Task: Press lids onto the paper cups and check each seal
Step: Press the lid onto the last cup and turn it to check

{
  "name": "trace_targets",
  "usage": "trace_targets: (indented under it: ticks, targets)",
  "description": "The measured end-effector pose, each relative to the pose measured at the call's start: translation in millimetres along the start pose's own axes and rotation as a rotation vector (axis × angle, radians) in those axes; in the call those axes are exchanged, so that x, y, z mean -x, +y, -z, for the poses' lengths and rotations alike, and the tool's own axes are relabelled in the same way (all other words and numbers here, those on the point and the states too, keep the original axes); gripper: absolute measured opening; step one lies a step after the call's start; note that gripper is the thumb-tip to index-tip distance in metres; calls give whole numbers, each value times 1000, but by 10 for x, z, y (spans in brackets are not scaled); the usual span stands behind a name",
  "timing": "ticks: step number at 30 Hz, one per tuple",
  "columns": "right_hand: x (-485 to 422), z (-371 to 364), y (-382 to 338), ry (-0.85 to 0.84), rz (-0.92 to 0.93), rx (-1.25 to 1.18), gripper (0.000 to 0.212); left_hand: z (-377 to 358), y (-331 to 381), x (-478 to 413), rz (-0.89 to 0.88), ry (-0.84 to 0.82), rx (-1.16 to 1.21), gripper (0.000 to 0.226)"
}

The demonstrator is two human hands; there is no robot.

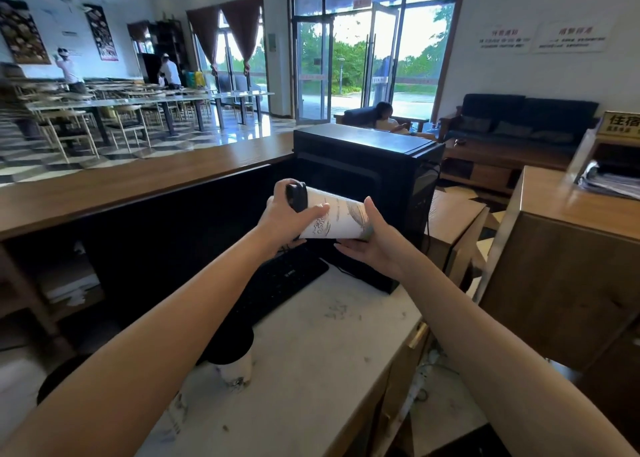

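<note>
Counter (322, 363): white marbled surface, lower centre of frame, running from bottom edge up to mid-frame.
Computer tower (367, 179): black, upright, centre of frame, directly behind the raised cup.
Keyboard (277, 283): black, lying on counter just below centre, partly covered by left forearm.
Second paper cup (233, 363): upright on counter, lower left of centre, black lid seated on top; partly hidden by left forearm.
Held paper cup (337, 219): white with dark printed pattern, centre of frame, raised above keyboard, tilted almost horizontal, lidded end toward frame left.
Lid (297, 196): black, fitted on cup mouth, left end of cup.
Left hand (287, 221): wrapped around lidded end of cup, thumb lying along cup wall, fingers curled behind lid.
Right hand (374, 238): clasping cup base, thumb on top, fingers extended underneath.
</note>
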State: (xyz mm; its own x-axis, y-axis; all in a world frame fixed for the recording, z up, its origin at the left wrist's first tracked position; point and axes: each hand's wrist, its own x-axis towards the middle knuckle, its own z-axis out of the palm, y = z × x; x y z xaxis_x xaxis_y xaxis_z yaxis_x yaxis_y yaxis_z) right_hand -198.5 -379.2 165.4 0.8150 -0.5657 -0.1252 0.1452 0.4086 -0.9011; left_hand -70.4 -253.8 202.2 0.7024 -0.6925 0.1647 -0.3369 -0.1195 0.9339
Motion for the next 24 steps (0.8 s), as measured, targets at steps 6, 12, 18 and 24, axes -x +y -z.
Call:
trace_targets:
  ticks: [6, 12, 18, 24]
  targets:
    - [24, -170, 148, 2, 45, -341, 27, -9, -135, 166, -477, 71, -272, 78]
    - [52, -138, 230, -111, 196, -420, 40, 179, -88, 188, -423, -104, -237, 96]
    - [47, -121, 186, -171, 350, -379, 49, 340, -15, 140, 181, -362, 202, 71]
    - [101, -168, 256, -185, 258, -526, 37, 146, -106, 224, -228, -50, -108, 75]
